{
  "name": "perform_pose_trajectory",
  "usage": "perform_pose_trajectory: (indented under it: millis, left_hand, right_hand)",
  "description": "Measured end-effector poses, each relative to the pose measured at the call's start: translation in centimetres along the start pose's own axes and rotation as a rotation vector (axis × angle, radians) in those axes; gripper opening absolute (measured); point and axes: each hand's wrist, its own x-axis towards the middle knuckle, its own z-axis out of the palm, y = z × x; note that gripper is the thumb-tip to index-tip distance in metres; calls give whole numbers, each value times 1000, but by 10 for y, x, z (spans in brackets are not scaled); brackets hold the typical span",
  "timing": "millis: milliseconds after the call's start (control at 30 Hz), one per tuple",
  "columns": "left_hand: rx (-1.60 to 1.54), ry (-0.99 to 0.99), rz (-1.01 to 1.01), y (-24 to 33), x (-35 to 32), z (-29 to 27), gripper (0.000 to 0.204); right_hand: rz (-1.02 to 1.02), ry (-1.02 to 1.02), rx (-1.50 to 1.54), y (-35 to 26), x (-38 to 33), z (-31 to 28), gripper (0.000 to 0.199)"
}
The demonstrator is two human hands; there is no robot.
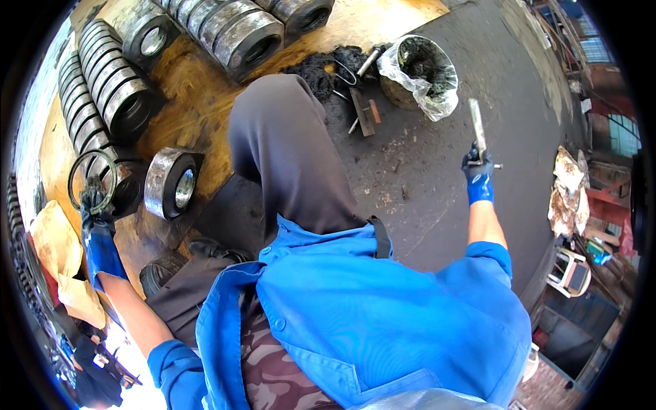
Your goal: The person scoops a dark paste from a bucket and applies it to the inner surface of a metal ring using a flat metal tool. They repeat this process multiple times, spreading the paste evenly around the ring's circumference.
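Observation:
At the left, my left hand point(97, 205) in a dark-smeared blue glove is closed on a thin dark ring point(71, 179), held up in front of the stacked metal rings. Beside it, a thick metal ring point(162, 183) with a bright inner bore sits on the yellowish board. My right hand point(478, 169), also in a blue glove with blackened fingers, is stretched out to the right. It grips a pale metal bar point(476, 117) that points away from me; a thin crosspiece sticks out beside the fist. The tool's exact kind cannot be made out.
Rows of thick metal rings point(130, 102) lie on the stained board point(198, 109). A bucket lined with clear plastic point(445, 102) holds dark, greasy matter. Near it are a black heap point(321, 72) and a flat metal piece point(361, 113). A white stool point(568, 273) stands far right.

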Motion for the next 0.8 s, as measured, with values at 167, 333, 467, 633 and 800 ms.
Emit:
perform_pose_trajectory:
  millis: [167,333,467,633,800]
  left_hand:
    - [-314,-886,13,12,95,-137,42]
    - [-456,-15,-85,-2,35,7,44]
    - [-517,-167,-154,-3,53,-6,45]
    - [-502,9,-149,19,1,2,45]
    - [-513,113,-21,22,-19,6,45]
  right_hand:
    - [-9,-372,82,10,19,181,46]
    - [202,-990,-28,47,-40,385,46]
    - [-126,-1316,-114,200,-56,523,29]
    - [377,-1140,-166,339,-232,574,35]
    - [348,-1229,-668,348,-295,557,40]
